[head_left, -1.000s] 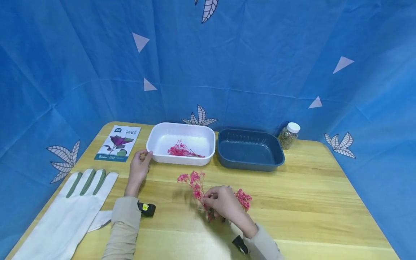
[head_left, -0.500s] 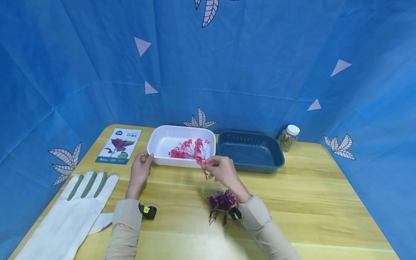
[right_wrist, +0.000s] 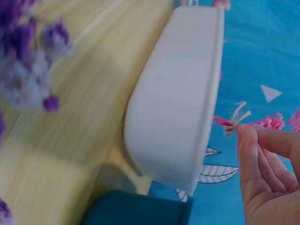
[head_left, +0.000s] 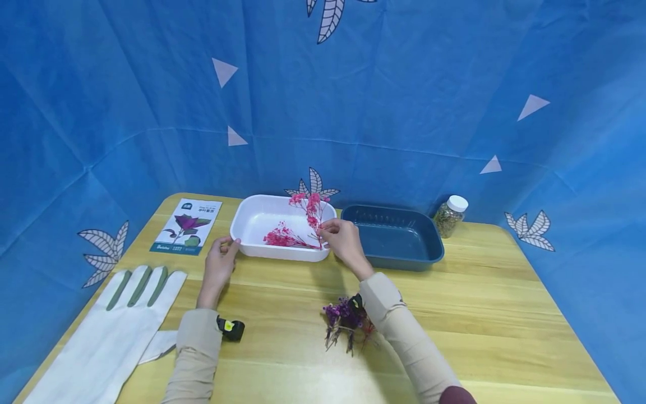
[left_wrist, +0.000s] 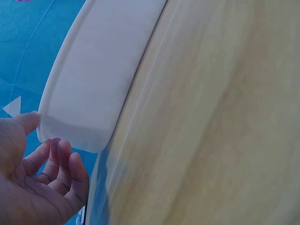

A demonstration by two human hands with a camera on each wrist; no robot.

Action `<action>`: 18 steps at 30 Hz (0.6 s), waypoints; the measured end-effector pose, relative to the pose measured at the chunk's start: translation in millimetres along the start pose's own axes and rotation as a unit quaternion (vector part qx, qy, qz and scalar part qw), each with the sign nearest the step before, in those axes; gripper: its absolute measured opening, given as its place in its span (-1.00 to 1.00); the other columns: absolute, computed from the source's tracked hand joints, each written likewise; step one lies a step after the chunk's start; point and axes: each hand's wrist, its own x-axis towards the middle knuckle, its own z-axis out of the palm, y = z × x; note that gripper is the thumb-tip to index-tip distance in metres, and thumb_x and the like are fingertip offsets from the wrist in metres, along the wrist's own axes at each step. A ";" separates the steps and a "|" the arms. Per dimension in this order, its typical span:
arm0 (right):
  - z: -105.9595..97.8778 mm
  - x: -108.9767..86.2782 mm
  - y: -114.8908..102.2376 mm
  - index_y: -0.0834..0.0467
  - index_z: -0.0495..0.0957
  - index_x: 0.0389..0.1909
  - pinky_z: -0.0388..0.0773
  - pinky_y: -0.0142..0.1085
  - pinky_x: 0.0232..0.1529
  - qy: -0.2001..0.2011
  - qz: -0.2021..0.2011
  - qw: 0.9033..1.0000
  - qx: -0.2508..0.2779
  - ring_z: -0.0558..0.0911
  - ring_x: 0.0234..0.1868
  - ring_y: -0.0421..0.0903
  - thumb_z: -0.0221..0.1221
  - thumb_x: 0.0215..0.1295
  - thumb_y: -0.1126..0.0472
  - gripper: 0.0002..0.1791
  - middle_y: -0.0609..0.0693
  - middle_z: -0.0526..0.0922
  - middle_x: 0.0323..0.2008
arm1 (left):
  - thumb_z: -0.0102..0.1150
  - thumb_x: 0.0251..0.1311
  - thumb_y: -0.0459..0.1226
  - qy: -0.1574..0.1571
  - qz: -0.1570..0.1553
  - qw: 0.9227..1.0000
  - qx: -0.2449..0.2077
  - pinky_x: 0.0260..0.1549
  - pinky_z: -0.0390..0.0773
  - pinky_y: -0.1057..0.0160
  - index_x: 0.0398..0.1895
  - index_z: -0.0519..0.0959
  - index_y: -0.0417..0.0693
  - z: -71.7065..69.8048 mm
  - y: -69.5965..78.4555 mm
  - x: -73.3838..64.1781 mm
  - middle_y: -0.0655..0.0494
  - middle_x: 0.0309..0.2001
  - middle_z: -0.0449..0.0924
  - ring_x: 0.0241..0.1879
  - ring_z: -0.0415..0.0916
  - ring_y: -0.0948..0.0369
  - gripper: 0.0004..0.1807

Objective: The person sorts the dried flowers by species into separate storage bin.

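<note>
My right hand (head_left: 344, 242) pinches a sprig of pink dried flowers (head_left: 312, 210) by its stems, held over the right end of the white plastic basin (head_left: 282, 253). In the right wrist view, a bit of pale twine (right_wrist: 236, 115) is tied round the stems at the fingertips. Another pink dried-flower sprig (head_left: 285, 235) lies inside the basin. My left hand (head_left: 220, 266) holds the basin's front left corner. The left wrist view has the thumb at the rim (left_wrist: 42, 101) and the curled fingers right by the end wall.
Purple dried flowers (head_left: 340, 314) lie on the table under my right forearm. A dark blue basin (head_left: 398, 261) and a white-capped jar (head_left: 449, 217) stand to the right. On the left are a seed packet (head_left: 187, 227) and white gloves (head_left: 101, 336). A blue curtain (head_left: 404, 84) hangs behind.
My right hand has lifted the pink sprig off the table from near the purple flowers and carried it forward over the white basin. My left hand stays at the basin's corner.
</note>
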 end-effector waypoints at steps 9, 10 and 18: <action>3.6 9.2 5.0 0.34 0.62 -0.29 0.65 -0.28 -0.33 0.004 -0.001 1.000 -0.002 0.70 -0.31 0.11 0.17 0.28 0.34 -0.88 0.21 0.69 -0.38 | -0.16 0.39 0.07 -0.001 -0.003 1.000 0.000 -0.39 0.46 0.36 0.34 0.21 -0.21 0.1 -0.9 1.1 -0.11 -0.07 0.38 -0.31 0.41 0.16 -0.35; 3.3 9.1 5.9 0.33 0.63 -0.29 0.64 -0.30 -0.34 0.005 0.001 1.000 -0.009 0.70 -0.31 0.09 0.17 0.28 0.34 -0.88 0.21 0.70 -0.37 | -0.16 0.39 0.08 -0.002 -0.003 1.000 0.000 -0.38 0.46 0.35 0.34 0.20 -0.21 0.3 -0.9 1.1 -0.12 -0.06 0.38 -0.30 0.41 0.16 -0.34; -2.8 5.3 10.5 0.31 0.63 -0.26 0.60 -0.36 -0.39 0.004 0.027 0.999 -0.027 0.70 -0.34 0.02 0.18 0.27 0.31 -0.86 0.19 0.70 -0.33 | -0.18 0.39 0.09 -0.002 -0.006 1.000 0.004 -0.34 0.47 0.33 0.35 0.19 -0.21 0.0 -0.9 1.0 -0.13 -0.04 0.38 -0.27 0.42 0.13 -0.33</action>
